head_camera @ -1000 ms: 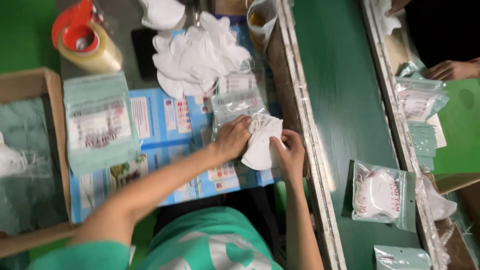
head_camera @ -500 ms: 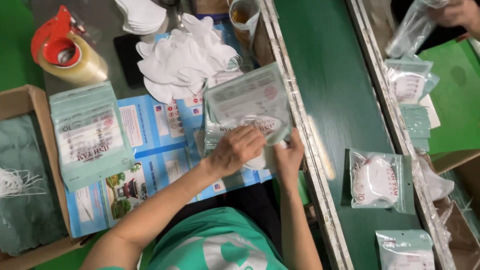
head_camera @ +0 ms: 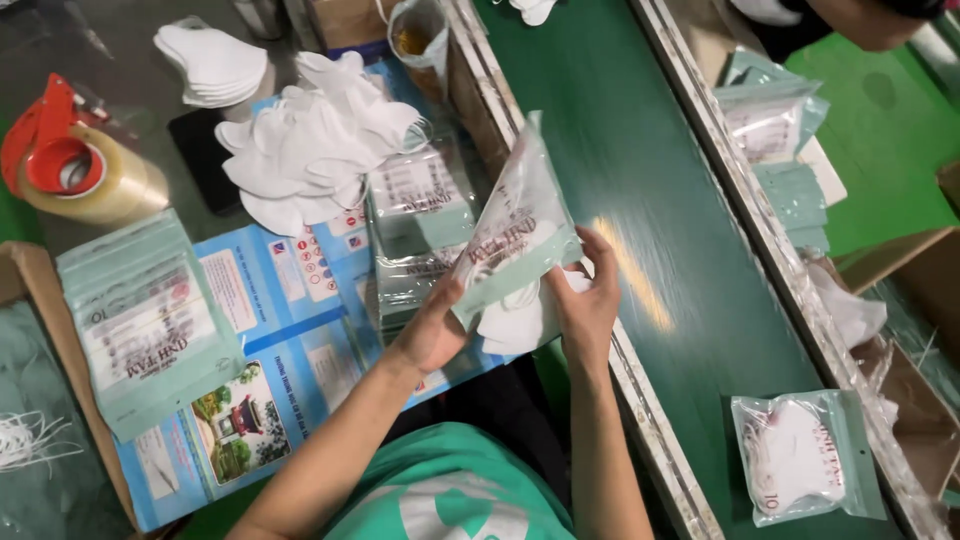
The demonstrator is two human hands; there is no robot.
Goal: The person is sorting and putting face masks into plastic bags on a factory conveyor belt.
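Left hand (head_camera: pixel 432 335) closed on the lower left edge of a clear plastic pouch (head_camera: pixel 515 235) with a pale green band, fingers wrapped under it. Right hand (head_camera: pixel 590 300) gripping the same pouch at its lower right, thumb on top, fingers spread along the side. Pouch held tilted, one corner up, just above the table edge and partly over the green conveyor belt (head_camera: pixel 640 180). White masks (head_camera: pixel 520 320) bunched at the pouch's open lower end, between both hands (how far inside, unclear). Just behind the pouch, a stack of empty pouches (head_camera: pixel 415 215) on a blue printed sheet (head_camera: pixel 290 330). Further back, a loose heap of white masks (head_camera: pixel 310 150). At far left, a second stack of green pouches (head_camera: pixel 145 325) beside a cardboard box (head_camera: pixel 60 330), with a tape dispenser (head_camera: pixel 70 170) behind. On the belt lower right, a filled pouch (head_camera: pixel 800 455) lying flat, well apart from the hands.
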